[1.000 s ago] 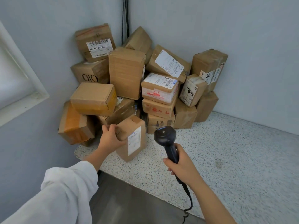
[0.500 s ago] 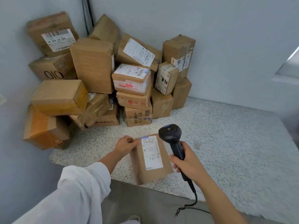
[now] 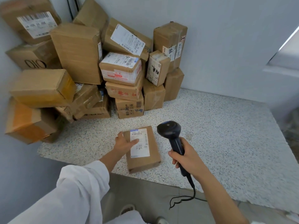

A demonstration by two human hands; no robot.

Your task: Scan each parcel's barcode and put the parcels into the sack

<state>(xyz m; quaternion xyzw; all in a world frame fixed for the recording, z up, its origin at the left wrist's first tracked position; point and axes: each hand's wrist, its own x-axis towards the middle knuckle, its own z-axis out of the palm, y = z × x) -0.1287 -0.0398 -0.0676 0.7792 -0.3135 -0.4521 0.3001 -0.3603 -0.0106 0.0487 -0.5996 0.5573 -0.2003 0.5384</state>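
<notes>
Looked down on a speckled white terrazzo counter [image 3: 218,126], fitted into a corner between two plain, pale blue-grey walls [image 3: 226,38]. Carried thin black cables [image 3: 76,4] straight down that corner, above the counter's far left. Held a window recess [image 3: 284,62] with a flat ledge in the right-hand wall, bright along its slanted edge. Gave way at the counter's near edge to a smooth grey floor [image 3: 145,189]. Lay under soft, even daylight throughout, with only faint shading below the counter's left corner.
</notes>
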